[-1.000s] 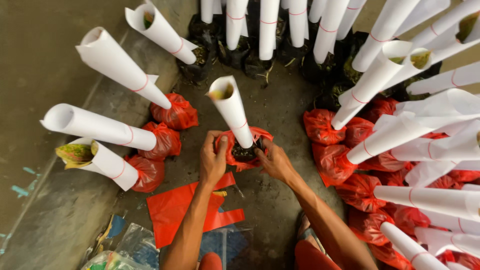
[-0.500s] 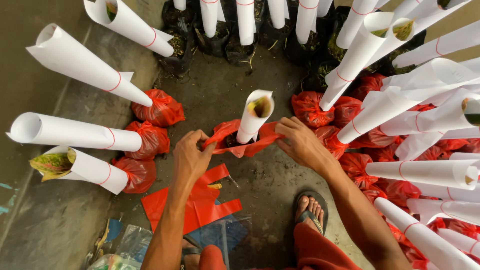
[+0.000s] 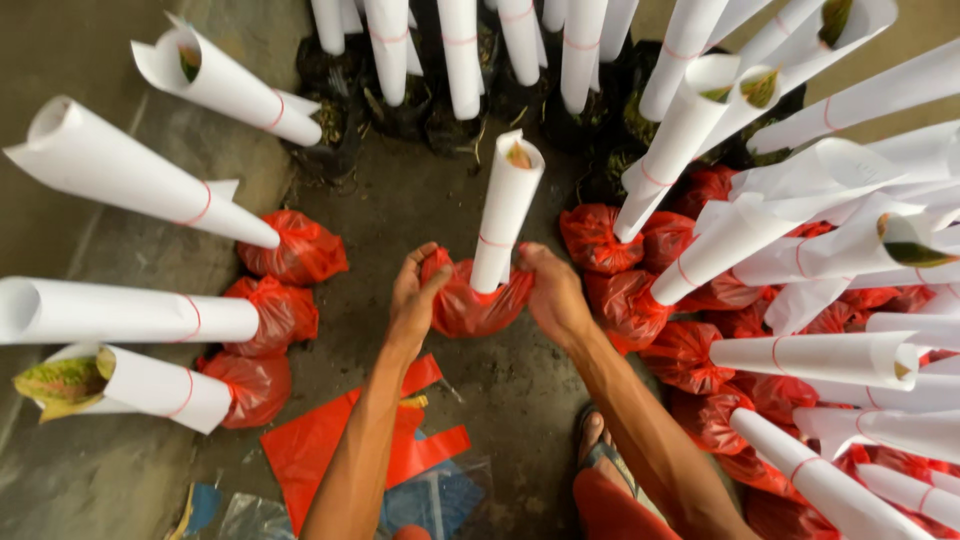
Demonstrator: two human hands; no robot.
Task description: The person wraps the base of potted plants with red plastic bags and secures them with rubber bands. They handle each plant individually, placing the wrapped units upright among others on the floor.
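A plant rolled in a white paper tube point(image 3: 505, 212) stands upright on the concrete floor, its base wrapped in a red plastic bag point(image 3: 470, 308). My left hand point(image 3: 415, 300) grips the bag's left side and my right hand point(image 3: 553, 293) grips its right side, both pulling the plastic up around the tube's foot. A red rubber band circles the tube low down. Green leaf tips show at the top of the tube.
Paper-wrapped plants with red bags point(image 3: 285, 315) lie at the left, and many more crowd the right point(image 3: 800, 350). Black-bagged ones point(image 3: 460, 60) line the back. Loose red plastic sheets point(image 3: 330, 440) lie near my sandalled foot point(image 3: 595, 445).
The red plastic, lying flat under the plant earlier, has been drawn up around its base. Both hands have closed in on the bag's sides.
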